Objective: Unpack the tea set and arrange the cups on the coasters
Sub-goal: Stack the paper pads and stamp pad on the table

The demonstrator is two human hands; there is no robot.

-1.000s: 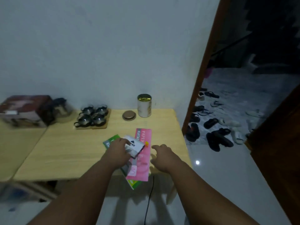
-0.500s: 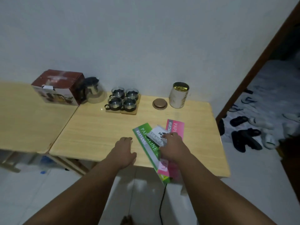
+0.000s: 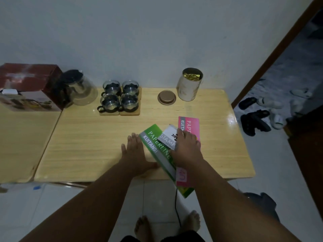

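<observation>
Swapping hands on the white stamp box (image 3: pixel 169 137) versus a second ago: pulling left hand (image 3: pixel 134 151) off it, now laying it flat on the tabletop (image 3: pixel 83 145), fingers straight, holding nothing, just beside the green receipt book (image 3: pixel 156 148). Covering the box with right hand (image 3: pixel 187 150) instead, fingers bent over it. Cannot tell whether gripping or only resting. Also overlapping the pink receipt book (image 3: pixel 189 124) underneath.

Reading this as stationery tidying, not tea-set work. Seeing all four cups (image 3: pixel 128 102) already sitting on the coasters (image 3: pixel 130 113) at the back, teapot (image 3: pixel 78 88) just left of them, carton (image 3: pixel 29 86) beside that. Judging the task as essentially finished. Leaving open tin (image 3: pixel 189 86) and its lid (image 3: pixel 167 96) untouched, well clear of both hands.
</observation>
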